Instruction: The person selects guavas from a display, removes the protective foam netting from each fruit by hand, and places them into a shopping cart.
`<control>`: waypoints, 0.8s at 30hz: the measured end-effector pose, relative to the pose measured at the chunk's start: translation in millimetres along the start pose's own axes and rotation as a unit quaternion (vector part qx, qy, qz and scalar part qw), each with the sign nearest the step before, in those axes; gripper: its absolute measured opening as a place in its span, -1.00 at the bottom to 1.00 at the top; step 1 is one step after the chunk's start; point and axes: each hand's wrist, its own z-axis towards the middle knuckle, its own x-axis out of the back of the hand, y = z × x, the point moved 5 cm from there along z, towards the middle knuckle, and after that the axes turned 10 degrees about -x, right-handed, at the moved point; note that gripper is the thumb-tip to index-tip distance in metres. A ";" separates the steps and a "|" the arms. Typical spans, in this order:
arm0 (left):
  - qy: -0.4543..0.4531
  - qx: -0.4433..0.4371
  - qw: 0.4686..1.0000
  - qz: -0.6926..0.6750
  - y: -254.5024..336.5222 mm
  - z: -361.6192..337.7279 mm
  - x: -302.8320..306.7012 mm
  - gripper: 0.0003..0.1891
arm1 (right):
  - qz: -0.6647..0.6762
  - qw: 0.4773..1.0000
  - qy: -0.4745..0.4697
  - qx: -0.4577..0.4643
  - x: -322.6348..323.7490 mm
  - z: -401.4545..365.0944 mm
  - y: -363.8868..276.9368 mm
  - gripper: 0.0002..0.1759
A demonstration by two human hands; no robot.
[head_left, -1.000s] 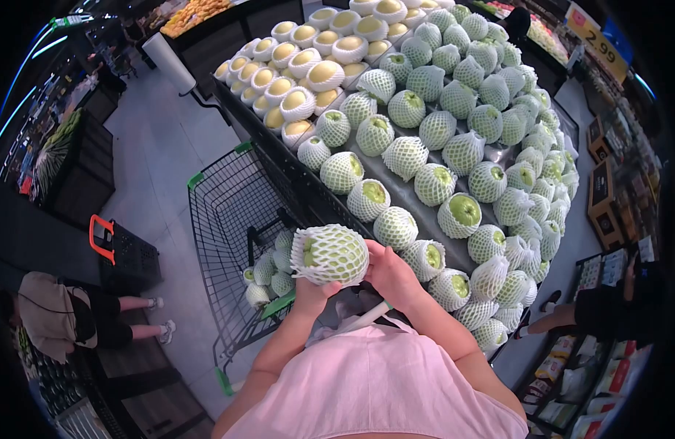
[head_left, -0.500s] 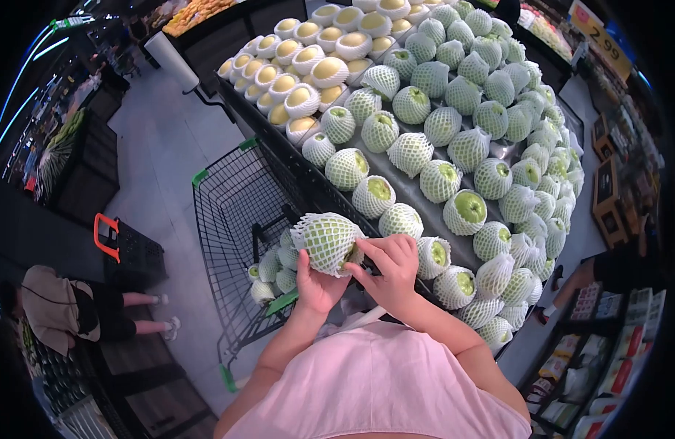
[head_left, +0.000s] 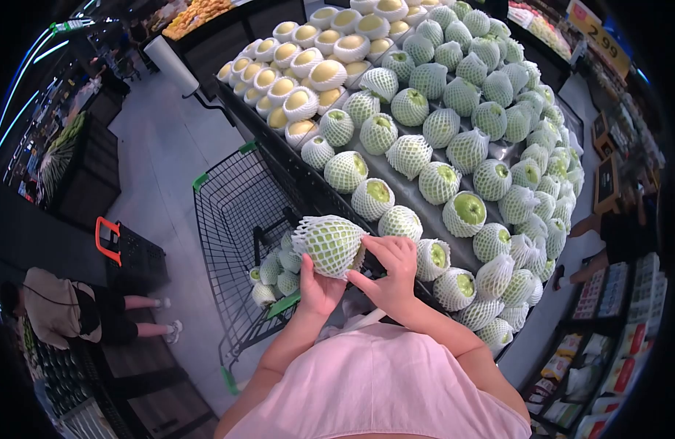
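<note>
Netted melon [head_left: 328, 245] sits just above the cart [head_left: 227, 205], near-left of the display. My left hand [head_left: 319, 291] is cupped closed beneath it and my right hand [head_left: 390, 274] is seemingly pinching its foam edge. I'd keep the palm underneath, supporting.

Netted melons [head_left: 440, 132] crowd the display ahead, open shopping cart [head_left: 235, 212] left, bare floor [head_left: 162, 154] beyond.

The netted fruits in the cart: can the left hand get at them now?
Probably not yet: the left hand is full with a netted fruit, though the open cart stands close by.
</note>
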 end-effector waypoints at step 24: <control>-0.134 -0.161 0.771 0.601 30.5 -26.1 -53.4 0.19 | 0.349 0.922 -0.156 -0.068 -47.8 -45.9 51.6 0.22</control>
